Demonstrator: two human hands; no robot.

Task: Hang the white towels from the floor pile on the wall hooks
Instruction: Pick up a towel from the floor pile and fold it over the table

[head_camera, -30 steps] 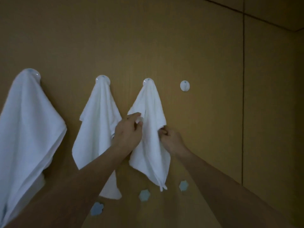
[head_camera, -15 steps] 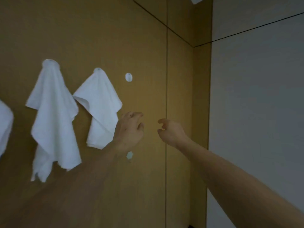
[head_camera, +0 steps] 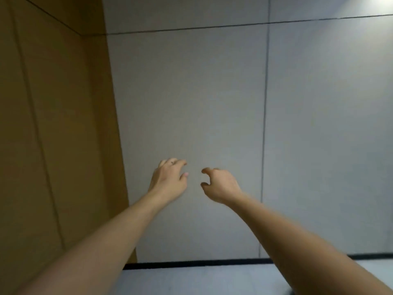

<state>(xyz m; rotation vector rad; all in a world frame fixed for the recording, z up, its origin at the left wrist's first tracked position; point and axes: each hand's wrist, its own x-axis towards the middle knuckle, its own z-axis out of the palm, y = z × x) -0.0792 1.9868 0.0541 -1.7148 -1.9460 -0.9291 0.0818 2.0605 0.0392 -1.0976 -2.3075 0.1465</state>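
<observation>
My left hand (head_camera: 169,179) and my right hand (head_camera: 220,185) are held out in front of me at mid-height, a small gap between them. Both are empty, with the fingers curled loosely and apart. Behind them is a plain grey wall (head_camera: 212,103). No towel, hook or floor pile shows in this view.
The brown panelled wall (head_camera: 53,135) fills the left side and meets the grey wall at a corner. A dark skirting strip (head_camera: 191,264) runs along the foot of the grey wall, with pale floor (head_camera: 202,279) below it.
My view has swung right, away from the brown wall; the hanging towels and hooks have left the frame. My hands let go of the third towel and now hang empty in the air.
</observation>
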